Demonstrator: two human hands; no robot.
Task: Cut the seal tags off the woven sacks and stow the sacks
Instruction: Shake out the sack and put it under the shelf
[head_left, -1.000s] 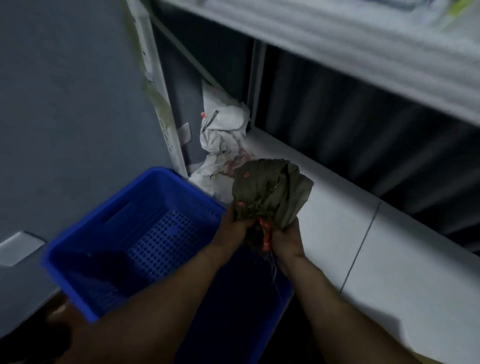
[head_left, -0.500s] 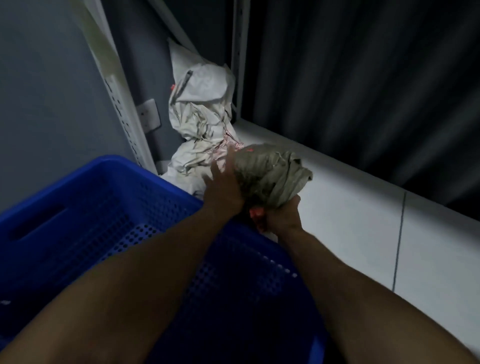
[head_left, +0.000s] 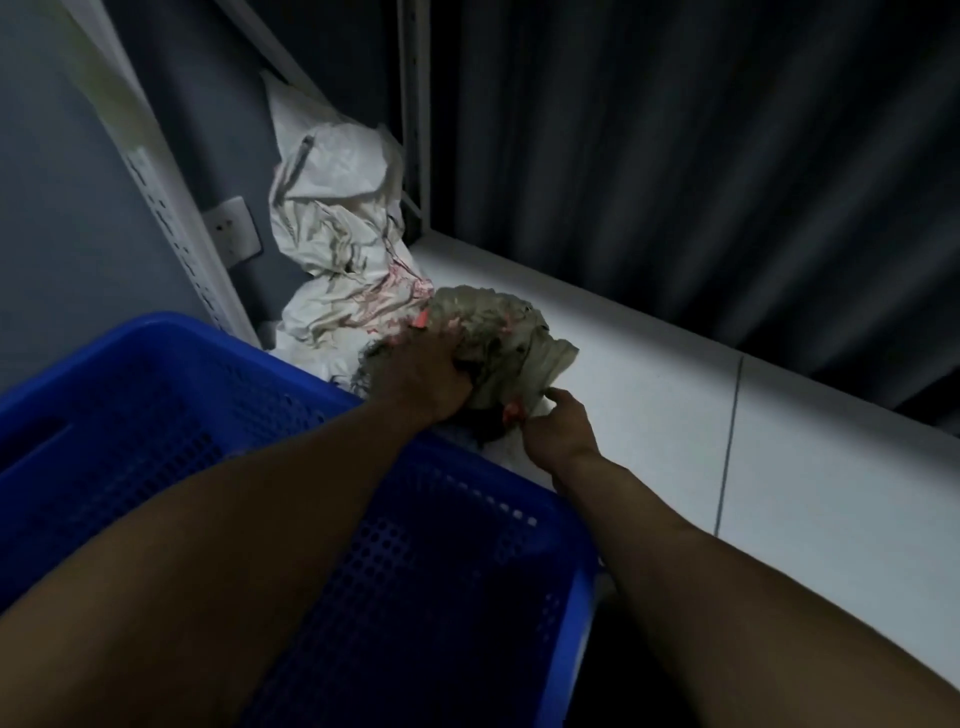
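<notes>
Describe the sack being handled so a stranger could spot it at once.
Look at the white shelf beyond the blue crate. In its left corner stands a heap of crumpled white sacks; just right of them lies the sack gripped by the left hand. It alone is olive-grey, bunched into a ball with reddish marks.

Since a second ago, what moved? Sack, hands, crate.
The green sack, held up over the blue crate by both hands, has come down onto the white shelf next to the white sacks. The left hand grips its top; the right hand has slipped to its near edge, grip unclear. The white sacks and crate stayed put.
</notes>
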